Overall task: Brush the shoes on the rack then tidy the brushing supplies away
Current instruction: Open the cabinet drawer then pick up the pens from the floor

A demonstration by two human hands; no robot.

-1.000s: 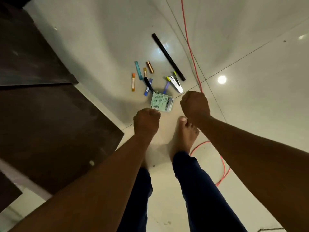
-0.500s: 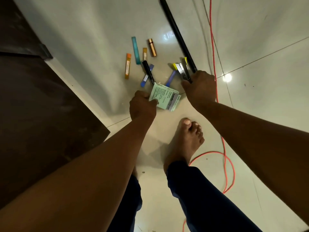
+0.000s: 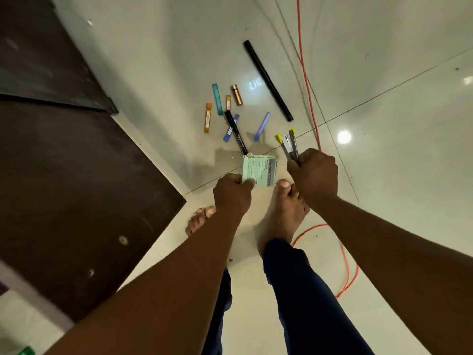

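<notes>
My left hand (image 3: 231,193) pinches a pale green printed packet (image 3: 259,170) by its near edge, lifted above the floor. My right hand (image 3: 314,174) grips a bundle of thin grey strips with yellow tips (image 3: 289,144), which point away from me. On the white tiled floor beyond lie several small items: a black marker (image 3: 235,131), an orange stick (image 3: 207,117), a teal stick (image 3: 217,99), a copper tube (image 3: 237,94), two blue sticks (image 3: 262,126) and a long black rod (image 3: 267,80). No shoes, rack or brush are in view.
A dark brown wooden panel (image 3: 64,162) fills the left side. An orange cable (image 3: 307,85) runs down the floor on the right and loops behind my bare feet (image 3: 284,213). A green object (image 3: 27,351) peeks in at the bottom left corner.
Both hands reached down to the floor, took hold of the green packet and the yellow-tipped strips, and have now lifted them toward me.
</notes>
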